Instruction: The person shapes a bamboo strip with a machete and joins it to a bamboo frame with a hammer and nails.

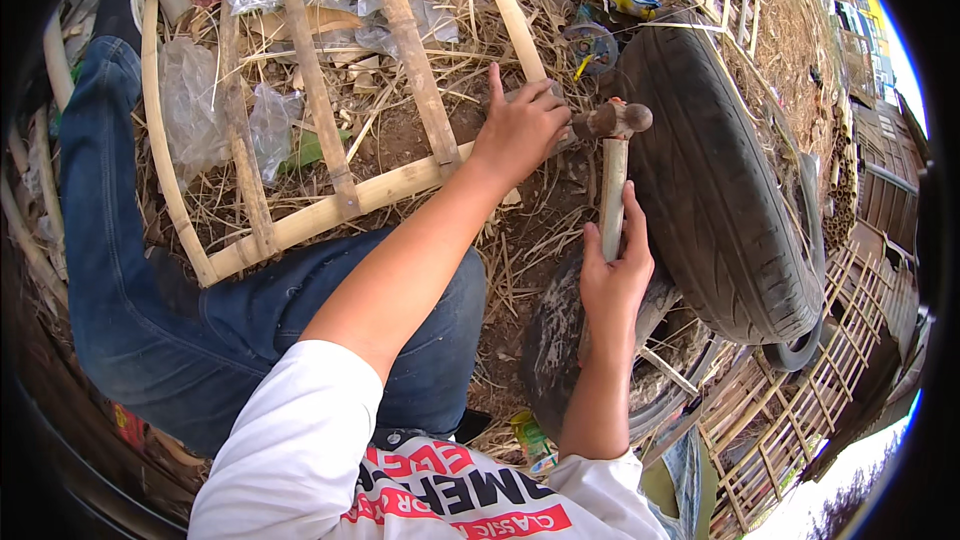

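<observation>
A flat frame of split bamboo [375, 192] lies across the ground ahead of me, with several slats crossing to its near rail. My left hand [522, 130] is closed over the right corner of this frame, thumb raised; whether a nail is under the fingers is hidden. Just right of those fingers is the dark, worn metal head of a hammer [614, 185], close to the corner. Its pale wooden handle runs down into my right hand [617, 275], which grips it with thumb and fingers on either side.
A large black tire [715, 190] leans just right of the hammer, with another dusty tire [560, 340] below. My bent leg in blue jeans [270, 310] lies along the frame's near side. Plastic scraps [190, 110] and straw litter the soil. Bamboo lattice panels [810, 360] stand at right.
</observation>
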`<state>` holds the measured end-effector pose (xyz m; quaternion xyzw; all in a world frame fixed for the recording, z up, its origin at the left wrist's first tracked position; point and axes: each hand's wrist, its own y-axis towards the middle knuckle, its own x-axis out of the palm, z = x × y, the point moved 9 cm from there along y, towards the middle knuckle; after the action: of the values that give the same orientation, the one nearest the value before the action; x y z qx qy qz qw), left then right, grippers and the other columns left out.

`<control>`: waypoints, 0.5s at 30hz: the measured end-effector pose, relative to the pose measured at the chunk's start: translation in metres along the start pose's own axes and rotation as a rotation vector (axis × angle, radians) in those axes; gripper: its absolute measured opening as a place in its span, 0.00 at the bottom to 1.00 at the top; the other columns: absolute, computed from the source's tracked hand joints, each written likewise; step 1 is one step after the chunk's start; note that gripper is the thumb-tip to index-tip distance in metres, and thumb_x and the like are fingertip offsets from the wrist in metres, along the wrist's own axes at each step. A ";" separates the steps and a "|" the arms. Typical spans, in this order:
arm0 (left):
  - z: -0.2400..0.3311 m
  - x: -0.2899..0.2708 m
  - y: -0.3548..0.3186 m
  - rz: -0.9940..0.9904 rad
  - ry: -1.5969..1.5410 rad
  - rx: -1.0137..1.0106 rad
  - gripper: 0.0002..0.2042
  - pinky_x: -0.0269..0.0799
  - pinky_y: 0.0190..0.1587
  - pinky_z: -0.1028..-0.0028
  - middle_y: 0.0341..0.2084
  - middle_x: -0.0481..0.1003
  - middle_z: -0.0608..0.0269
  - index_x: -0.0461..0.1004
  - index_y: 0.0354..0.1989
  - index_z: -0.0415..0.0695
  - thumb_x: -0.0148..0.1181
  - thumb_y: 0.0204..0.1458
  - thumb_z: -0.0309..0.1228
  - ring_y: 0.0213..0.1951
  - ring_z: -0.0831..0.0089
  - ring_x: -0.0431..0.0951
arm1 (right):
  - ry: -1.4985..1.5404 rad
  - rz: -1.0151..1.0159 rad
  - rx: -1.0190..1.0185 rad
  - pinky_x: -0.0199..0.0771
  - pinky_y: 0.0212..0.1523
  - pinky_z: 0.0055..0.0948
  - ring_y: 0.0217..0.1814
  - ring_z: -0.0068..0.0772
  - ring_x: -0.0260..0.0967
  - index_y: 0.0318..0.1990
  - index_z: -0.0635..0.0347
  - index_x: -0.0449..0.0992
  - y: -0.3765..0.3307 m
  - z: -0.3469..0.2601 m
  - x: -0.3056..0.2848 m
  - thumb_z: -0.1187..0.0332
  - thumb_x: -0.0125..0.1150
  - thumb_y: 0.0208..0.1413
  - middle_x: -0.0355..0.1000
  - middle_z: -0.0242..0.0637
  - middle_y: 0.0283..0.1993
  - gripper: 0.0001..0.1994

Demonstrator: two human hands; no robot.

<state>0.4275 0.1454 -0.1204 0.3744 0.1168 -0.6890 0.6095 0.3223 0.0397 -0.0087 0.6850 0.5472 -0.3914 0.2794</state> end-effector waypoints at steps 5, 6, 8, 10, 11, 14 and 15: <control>-0.001 -0.002 0.000 0.006 -0.034 -0.009 0.09 0.41 0.63 0.31 0.41 0.77 0.70 0.76 0.37 0.49 0.66 0.46 0.30 0.58 0.68 0.69 | -0.001 -0.032 -0.010 0.71 0.40 0.29 0.35 0.41 0.75 0.62 0.59 0.65 0.002 0.002 0.003 0.79 0.61 0.50 0.74 0.52 0.36 0.29; -0.003 -0.003 -0.001 0.012 -0.046 -0.016 0.10 0.41 0.63 0.32 0.40 0.77 0.69 0.76 0.37 0.49 0.66 0.45 0.30 0.58 0.68 0.69 | 0.003 -0.036 -0.012 0.71 0.40 0.29 0.36 0.41 0.75 0.62 0.59 0.65 0.002 0.002 0.004 0.79 0.61 0.50 0.74 0.52 0.36 0.29; -0.002 -0.002 0.001 0.035 -0.049 -0.017 0.09 0.40 0.63 0.31 0.40 0.77 0.67 0.78 0.36 0.49 0.66 0.46 0.33 0.57 0.69 0.69 | -0.011 -0.019 -0.023 0.72 0.41 0.29 0.37 0.42 0.75 0.62 0.59 0.65 0.003 0.002 0.002 0.80 0.61 0.50 0.75 0.53 0.38 0.29; -0.004 -0.001 0.000 0.035 -0.061 -0.032 0.09 0.39 0.64 0.31 0.40 0.78 0.65 0.78 0.36 0.49 0.66 0.46 0.35 0.57 0.69 0.69 | -0.010 -0.021 -0.010 0.72 0.42 0.29 0.39 0.43 0.76 0.62 0.59 0.65 0.004 0.003 0.004 0.80 0.61 0.50 0.75 0.54 0.40 0.29; -0.006 0.000 0.000 0.026 -0.074 -0.044 0.09 0.39 0.64 0.32 0.40 0.78 0.63 0.78 0.35 0.49 0.66 0.46 0.35 0.57 0.69 0.69 | -0.005 -0.029 0.007 0.72 0.43 0.28 0.40 0.43 0.76 0.62 0.59 0.65 0.004 0.003 0.004 0.80 0.61 0.50 0.75 0.55 0.40 0.29; -0.007 0.000 0.001 0.009 -0.087 -0.061 0.09 0.39 0.64 0.31 0.39 0.78 0.62 0.79 0.35 0.48 0.67 0.45 0.34 0.57 0.68 0.69 | 0.004 -0.030 -0.013 0.72 0.44 0.28 0.42 0.42 0.77 0.62 0.59 0.65 0.003 0.003 0.004 0.79 0.61 0.50 0.75 0.55 0.42 0.29; -0.007 0.000 0.002 0.005 -0.086 -0.062 0.09 0.38 0.64 0.31 0.39 0.78 0.61 0.79 0.34 0.48 0.67 0.45 0.34 0.57 0.68 0.69 | 0.008 -0.026 -0.032 0.72 0.44 0.28 0.42 0.41 0.77 0.62 0.58 0.65 0.003 0.003 0.004 0.79 0.61 0.50 0.75 0.55 0.42 0.29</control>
<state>0.4316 0.1491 -0.1247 0.3255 0.1110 -0.6989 0.6271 0.3247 0.0388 -0.0138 0.6748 0.5633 -0.3834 0.2833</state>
